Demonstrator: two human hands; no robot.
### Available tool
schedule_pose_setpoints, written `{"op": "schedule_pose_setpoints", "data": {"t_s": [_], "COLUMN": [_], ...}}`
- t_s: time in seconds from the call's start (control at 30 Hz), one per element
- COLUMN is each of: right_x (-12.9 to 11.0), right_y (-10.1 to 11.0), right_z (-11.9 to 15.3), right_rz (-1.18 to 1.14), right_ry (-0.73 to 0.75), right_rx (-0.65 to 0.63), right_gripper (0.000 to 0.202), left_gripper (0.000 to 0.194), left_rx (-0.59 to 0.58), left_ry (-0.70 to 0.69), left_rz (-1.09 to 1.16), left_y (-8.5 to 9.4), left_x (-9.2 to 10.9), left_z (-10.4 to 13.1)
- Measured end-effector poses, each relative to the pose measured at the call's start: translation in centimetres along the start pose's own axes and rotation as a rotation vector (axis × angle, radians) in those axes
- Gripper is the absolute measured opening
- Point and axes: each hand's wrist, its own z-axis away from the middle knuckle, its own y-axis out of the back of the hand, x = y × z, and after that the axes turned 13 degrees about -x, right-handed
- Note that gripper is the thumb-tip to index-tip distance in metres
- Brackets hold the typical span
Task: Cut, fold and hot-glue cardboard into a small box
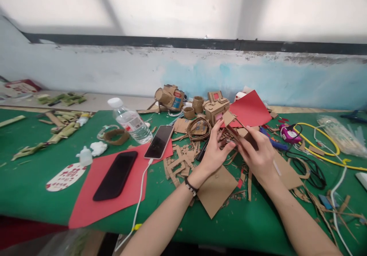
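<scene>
Between my two hands is a small folded cardboard piece [233, 130], tilted above the scraps. My left hand [213, 149] has its fingers curled at the near left side of the piece. My right hand [259, 150] grips its right side between thumb and fingers. Below my hands a square cardboard sheet [218, 191] lies on the green table [243, 225], with cut scraps [179, 164] to its left. Just behind the held piece stands a cardboard camera model [216, 110], beside a red sheet [252, 110].
Two phones [116, 175] [159, 143] lie on red paper [86, 198] at the left, one with a white cable. A water bottle [133, 124] leans behind them. Purple tape measure [289, 133], yellow cable [329, 152] and black cord [312, 172] lie at right.
</scene>
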Motion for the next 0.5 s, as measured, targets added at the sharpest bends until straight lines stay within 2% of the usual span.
{"op": "schedule_pose_setpoints", "data": {"t_s": [0.1,0.3,0.4,0.5], "right_x": [-0.9,-2.8,-2.9,-2.1], "right_y": [-0.5,-0.7,-0.1,0.6], "right_z": [-0.1,-0.4,-0.6,-0.9], "right_rz": [-0.013,-0.202,-0.389,-0.646], "right_ry": [0.013,-0.024,-0.011,-0.119], "right_rx": [-0.020,-0.027,-0.057,-0.049], "right_gripper": [0.058,0.053,0.046,0.052], "left_gripper": [0.082,0.079,0.075,0.070], "left_rx": [0.021,0.097,0.156,0.217], "left_ry": [-0.001,-0.050,-0.036,-0.024], "left_rz": [0.017,-0.090,-0.090,-0.100], "left_y": [0.2,1.0,1.4,1.8], "left_x": [-0.5,-1.4,-1.3,-0.8], "left_z": [-0.1,-0.1,-0.4,-0.8]}}
